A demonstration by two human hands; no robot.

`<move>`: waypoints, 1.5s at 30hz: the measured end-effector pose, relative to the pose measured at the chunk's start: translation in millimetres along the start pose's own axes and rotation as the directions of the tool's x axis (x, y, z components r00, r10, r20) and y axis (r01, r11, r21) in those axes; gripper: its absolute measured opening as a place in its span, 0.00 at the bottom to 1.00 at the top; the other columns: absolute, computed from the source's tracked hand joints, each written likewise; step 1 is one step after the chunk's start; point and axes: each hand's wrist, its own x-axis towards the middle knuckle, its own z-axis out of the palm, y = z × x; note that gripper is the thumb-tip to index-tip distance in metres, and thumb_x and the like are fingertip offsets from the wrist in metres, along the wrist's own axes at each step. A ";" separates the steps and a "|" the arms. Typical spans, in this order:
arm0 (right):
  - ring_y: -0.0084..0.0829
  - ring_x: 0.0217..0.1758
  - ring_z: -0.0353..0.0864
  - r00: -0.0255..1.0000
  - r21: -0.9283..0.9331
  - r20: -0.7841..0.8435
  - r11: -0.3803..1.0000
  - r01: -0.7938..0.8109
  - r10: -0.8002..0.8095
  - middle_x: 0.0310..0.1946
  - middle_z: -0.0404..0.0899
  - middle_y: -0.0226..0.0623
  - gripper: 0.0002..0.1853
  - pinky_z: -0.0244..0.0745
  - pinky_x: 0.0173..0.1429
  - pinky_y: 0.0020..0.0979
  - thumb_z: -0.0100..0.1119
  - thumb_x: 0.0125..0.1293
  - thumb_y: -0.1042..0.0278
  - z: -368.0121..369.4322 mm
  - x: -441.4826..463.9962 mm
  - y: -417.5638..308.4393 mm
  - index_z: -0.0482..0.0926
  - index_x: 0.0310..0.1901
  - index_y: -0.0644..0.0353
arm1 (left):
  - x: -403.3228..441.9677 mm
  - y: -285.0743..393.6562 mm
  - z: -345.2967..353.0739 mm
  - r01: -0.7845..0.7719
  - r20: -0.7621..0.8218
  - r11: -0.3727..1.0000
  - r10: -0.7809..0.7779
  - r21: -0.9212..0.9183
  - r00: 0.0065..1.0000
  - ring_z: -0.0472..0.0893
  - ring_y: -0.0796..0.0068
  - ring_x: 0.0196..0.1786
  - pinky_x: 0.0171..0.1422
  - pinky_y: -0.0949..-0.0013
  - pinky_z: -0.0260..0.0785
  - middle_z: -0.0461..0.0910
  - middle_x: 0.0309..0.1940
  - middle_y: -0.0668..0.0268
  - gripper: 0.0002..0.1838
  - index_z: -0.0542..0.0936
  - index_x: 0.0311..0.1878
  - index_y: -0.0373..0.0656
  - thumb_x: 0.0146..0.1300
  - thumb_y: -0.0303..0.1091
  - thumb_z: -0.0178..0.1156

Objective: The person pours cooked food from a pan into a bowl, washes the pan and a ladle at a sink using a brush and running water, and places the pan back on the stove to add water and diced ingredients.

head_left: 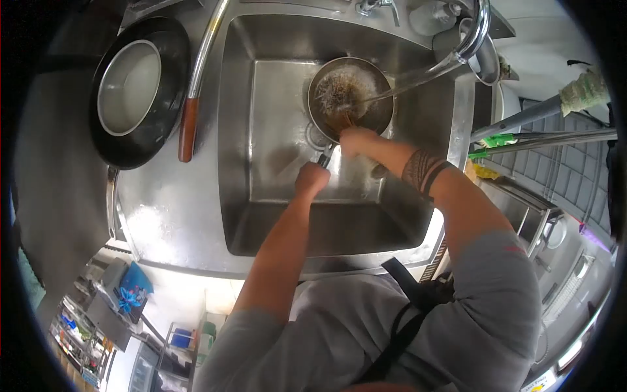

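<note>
A round frying pan (379, 119) is held over the upper middle of the steel sink (281, 117), with foamy water splashing inside it. My left hand (312, 179) is wrapped round the pan's dark handle (324, 157), below the pan. At the pan's near rim, my right hand (358, 142) is closed round a brown brush (339, 120) whose far end lies in the splashing water. Motion blurs the brush and hides its exact shape. Water runs into the pan from the long spout (424, 77) on the right.
Left of the sink, a black wok (173, 59) with a pale round vessel (130, 88) inside it rests on the counter. A wooden-handled tool (188, 130) lies beside it. Bottles (431, 18) stand behind the sink at right; long handles (522, 121) lean past its right edge.
</note>
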 end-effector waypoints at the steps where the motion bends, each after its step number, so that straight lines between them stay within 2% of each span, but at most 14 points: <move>1: 0.47 0.51 0.89 0.999 0.047 0.032 0.999 0.004 -0.005 0.44 0.89 0.54 0.14 0.80 0.59 0.45 0.62 0.60 0.69 6.2 15.6 21.3 0.88 0.45 0.65 | -0.2 2.6 -1.1 -0.003 0.016 1.000 0.003 0.001 1.000 0.88 0.47 0.46 0.51 0.53 0.80 0.87 0.40 0.44 0.16 0.86 0.40 0.32 0.58 0.34 0.57; 4: 0.42 0.50 0.89 0.992 0.196 0.117 0.980 0.030 -0.054 0.44 0.89 0.51 0.13 0.79 0.58 0.45 0.62 0.58 0.69 32.1 54.4 57.4 0.90 0.41 0.62 | -8.4 7.1 -10.1 -0.037 0.023 0.999 0.036 0.017 0.999 0.85 0.44 0.56 0.60 0.51 0.77 0.86 0.49 0.43 0.20 0.87 0.47 0.33 0.58 0.36 0.58; 6: 0.43 0.50 0.89 0.965 -0.105 0.150 0.967 0.232 -0.216 0.44 0.89 0.51 0.15 0.81 0.54 0.46 0.59 0.61 0.65 35.9 -9.4 8.4 0.91 0.43 0.60 | -12.9 15.5 -7.8 -0.020 -0.018 0.998 0.021 0.056 1.000 0.84 0.44 0.58 0.61 0.51 0.76 0.85 0.51 0.44 0.21 0.86 0.51 0.34 0.58 0.36 0.58; 9: 0.42 0.51 0.89 0.921 -0.082 -0.357 0.978 -0.193 0.152 0.47 0.89 0.49 0.16 0.80 0.55 0.45 0.59 0.59 0.66 105.0 34.1 41.8 0.91 0.44 0.60 | -21.8 19.4 -13.0 -0.012 0.038 0.996 0.009 0.088 0.999 0.82 0.44 0.61 0.63 0.52 0.76 0.84 0.54 0.44 0.21 0.86 0.50 0.34 0.58 0.36 0.58; 11: 0.38 0.58 0.86 0.994 -0.077 0.112 0.997 0.006 0.003 0.50 0.88 0.46 0.17 0.76 0.62 0.44 0.60 0.58 0.67 12.5 19.6 56.5 0.91 0.47 0.58 | -15.6 15.5 -14.0 -0.054 0.057 0.994 0.048 0.100 0.997 0.82 0.44 0.61 0.63 0.52 0.76 0.84 0.54 0.44 0.21 0.86 0.50 0.34 0.58 0.36 0.58; 13: 0.38 0.55 0.87 0.989 -0.096 0.130 0.992 0.088 -0.075 0.50 0.89 0.45 0.16 0.77 0.61 0.44 0.62 0.59 0.65 7.6 3.3 36.5 0.91 0.47 0.57 | 1.3 10.7 6.0 -0.080 -0.119 0.993 0.091 0.090 0.989 0.89 0.48 0.41 0.48 0.53 0.80 0.87 0.36 0.43 0.17 0.86 0.40 0.31 0.56 0.37 0.61; 16: 0.36 0.51 0.88 0.944 -0.102 0.251 0.964 0.246 -0.215 0.52 0.89 0.43 0.14 0.78 0.59 0.43 0.66 0.62 0.63 45.2 -1.9 44.0 0.91 0.47 0.55 | -3.0 13.1 0.8 -0.088 -0.031 0.993 0.091 0.073 0.995 0.90 0.50 0.37 0.45 0.54 0.80 0.87 0.32 0.44 0.17 0.86 0.39 0.31 0.55 0.36 0.61; 18: 0.41 0.49 0.89 0.981 -0.085 0.185 0.993 0.083 -0.066 0.47 0.89 0.47 0.16 0.79 0.56 0.45 0.61 0.56 0.62 57.5 74.2 101.1 0.91 0.43 0.57 | -4.1 13.2 -0.2 -0.131 -0.039 0.986 0.135 0.103 0.990 0.89 0.51 0.35 0.43 0.54 0.80 0.87 0.32 0.45 0.17 0.86 0.40 0.31 0.54 0.36 0.62; 20: 0.43 0.50 0.88 0.967 -0.058 0.145 0.974 0.218 -0.208 0.47 0.88 0.52 0.19 0.79 0.61 0.42 0.59 0.60 0.57 52.0 19.0 33.6 0.90 0.43 0.61 | -8.7 24.3 -2.1 -0.029 0.018 0.996 0.028 0.088 0.999 0.83 0.43 0.58 0.61 0.51 0.77 0.86 0.51 0.44 0.19 0.86 0.49 0.34 0.59 0.35 0.58; 30: 0.46 0.46 0.88 0.913 -0.074 0.143 0.916 0.394 -0.381 0.43 0.88 0.51 0.17 0.82 0.52 0.46 0.56 0.65 0.60 22.5 26.2 18.4 0.90 0.43 0.61 | -8.3 21.9 0.8 -0.012 0.090 0.996 0.004 0.091 0.996 0.82 0.42 0.60 0.64 0.48 0.75 0.84 0.53 0.43 0.19 0.86 0.48 0.34 0.59 0.35 0.57; 32: 0.46 0.47 0.89 0.991 0.000 -0.044 0.991 0.130 -0.130 0.44 0.88 0.52 0.18 0.82 0.54 0.48 0.57 0.63 0.59 -23.5 -23.7 -23.6 0.90 0.45 0.59 | -8.7 25.4 5.1 -0.059 0.044 0.993 0.055 0.100 0.997 0.83 0.42 0.58 0.62 0.48 0.76 0.85 0.51 0.42 0.19 0.86 0.48 0.33 0.59 0.36 0.58; 40: 0.44 0.52 0.88 0.951 -0.053 0.025 0.950 0.309 -0.308 0.47 0.87 0.53 0.19 0.81 0.59 0.47 0.56 0.63 0.60 16.5 31.4 -3.9 0.88 0.49 0.62 | -31.6 34.3 -1.4 -0.140 -0.151 0.977 0.165 0.162 0.975 0.84 0.42 0.56 0.62 0.50 0.77 0.85 0.50 0.43 0.21 0.85 0.48 0.33 0.59 0.40 0.61; 42: 0.42 0.51 0.88 0.939 -0.075 0.070 0.937 0.342 -0.337 0.45 0.88 0.50 0.18 0.81 0.56 0.46 0.55 0.64 0.62 45.1 13.5 1.3 0.89 0.47 0.62 | -30.2 18.0 3.4 -0.105 -0.003 0.977 0.107 0.184 0.994 0.84 0.42 0.56 0.61 0.49 0.77 0.86 0.48 0.43 0.21 0.85 0.48 0.33 0.60 0.42 0.62; 45: 0.40 0.48 0.89 0.913 -0.244 0.055 0.882 0.404 -0.404 0.40 0.89 0.44 0.16 0.82 0.52 0.46 0.53 0.65 0.64 -30.5 -3.8 1.8 0.90 0.43 0.62 | -3.8 17.1 12.8 -0.222 -0.114 0.937 0.260 0.271 0.959 0.83 0.43 0.57 0.63 0.50 0.76 0.86 0.49 0.44 0.22 0.87 0.47 0.35 0.61 0.45 0.64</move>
